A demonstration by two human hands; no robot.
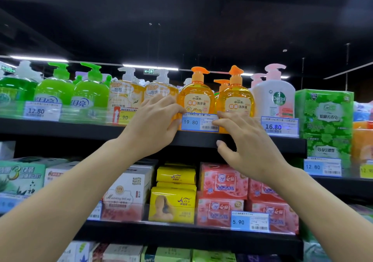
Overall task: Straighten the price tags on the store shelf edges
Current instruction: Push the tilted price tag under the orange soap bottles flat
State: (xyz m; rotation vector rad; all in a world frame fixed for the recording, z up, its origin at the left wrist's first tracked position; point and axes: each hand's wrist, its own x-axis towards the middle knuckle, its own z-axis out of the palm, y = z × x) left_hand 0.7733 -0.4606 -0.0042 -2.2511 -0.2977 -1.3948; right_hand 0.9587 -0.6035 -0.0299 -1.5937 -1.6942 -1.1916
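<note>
The 19.80 price tag (199, 122) is seated on the front edge of the top shelf (80, 127), directly below the two orange soap bottles (196, 98), and is taken as the landmark. It is bracketed by both hands. The left hand (155, 124) is pressed at the tag's left end, fingers curled loosely with tips at the upper left corner; whether the corner is pinched or only touched cannot be told. The right hand (248, 142) is set at the tag's right end, fingers bent and spread, two tips resting on the right edge, thumb hanging free below the shelf lip; nothing is gripped. The tag reads close to level, with a slight lean along the shelf line. Step in hand, as judged: squaring this one tag in its rail. The next move is judged to call for a small even push from both ends, with the tag kept flush in the clear strip and not bowed outward. To the right of the tag, the 16.80 tag (279, 127) is seen under the Dettol bottle (277, 98). To the left, a yellow tag (126, 116) and the 12.80 tag (42, 111) are noted. Below it, the 5.90 tag (250, 221) sits on the next shelf.
</note>
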